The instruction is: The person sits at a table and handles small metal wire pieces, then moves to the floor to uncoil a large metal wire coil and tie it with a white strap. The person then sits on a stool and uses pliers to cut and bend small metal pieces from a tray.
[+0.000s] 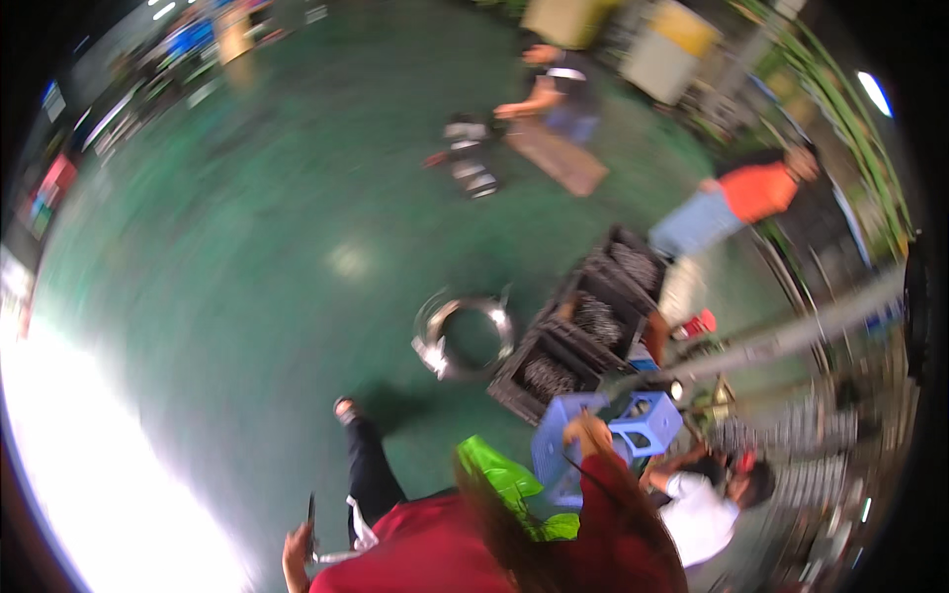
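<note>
My left hand (296, 549), low in the head view, is closed around a thin dark object (311, 514) seen almost edge-on; its kind is too blurred to tell. A white strip (362, 526) hangs beside that hand. On the right, my right hand (588, 433) appears closed on the upper part of a blue plastic basket (552, 447). Bright green plastic bag-like material (502, 472) shows between my red sleeves, next to the basket. My dark-trousered leg (370, 465) reaches forward over the green floor.
Black crates (514, 383) filled with small metal parts stand in a row ahead right. A wire coil (423, 331) lies left of them. A blue stool (647, 425) and a person in white (700, 514) are close right. Farther off, one person crouches by a cardboard piece (559, 158); another wears orange (756, 193).
</note>
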A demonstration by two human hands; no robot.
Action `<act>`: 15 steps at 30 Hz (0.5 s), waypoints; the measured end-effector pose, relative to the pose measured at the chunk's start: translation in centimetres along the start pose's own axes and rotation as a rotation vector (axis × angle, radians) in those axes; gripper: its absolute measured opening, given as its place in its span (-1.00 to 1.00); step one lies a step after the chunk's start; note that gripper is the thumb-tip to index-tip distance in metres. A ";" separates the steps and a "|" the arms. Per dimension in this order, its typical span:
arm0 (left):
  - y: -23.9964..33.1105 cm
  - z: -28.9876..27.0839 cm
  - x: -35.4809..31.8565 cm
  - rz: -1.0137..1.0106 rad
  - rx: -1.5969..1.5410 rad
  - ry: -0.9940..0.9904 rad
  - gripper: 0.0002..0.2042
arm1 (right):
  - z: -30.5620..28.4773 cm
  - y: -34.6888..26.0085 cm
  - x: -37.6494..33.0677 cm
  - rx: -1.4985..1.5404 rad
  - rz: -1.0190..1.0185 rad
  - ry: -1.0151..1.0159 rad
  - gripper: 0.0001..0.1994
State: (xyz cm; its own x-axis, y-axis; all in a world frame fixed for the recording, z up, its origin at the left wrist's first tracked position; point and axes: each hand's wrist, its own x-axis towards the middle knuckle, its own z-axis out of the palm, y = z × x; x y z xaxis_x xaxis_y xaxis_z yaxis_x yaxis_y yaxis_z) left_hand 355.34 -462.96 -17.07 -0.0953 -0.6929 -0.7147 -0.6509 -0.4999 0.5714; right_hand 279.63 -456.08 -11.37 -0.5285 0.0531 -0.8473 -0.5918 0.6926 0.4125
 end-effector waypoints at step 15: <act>70.3 -29.0 67.1 0.067 0.462 -0.017 -0.43 | -33.9 -31.3 -4.2 1.065 0.211 0.651 0.22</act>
State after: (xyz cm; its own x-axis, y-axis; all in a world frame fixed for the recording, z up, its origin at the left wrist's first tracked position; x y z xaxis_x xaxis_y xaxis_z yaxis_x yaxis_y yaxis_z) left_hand 325.04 -559.64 -13.20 -0.1584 -0.7055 -0.6908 -0.9098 -0.1675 0.3796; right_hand 279.76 -502.40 -9.35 -0.9324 0.0798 -0.3525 0.1621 0.9641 -0.2105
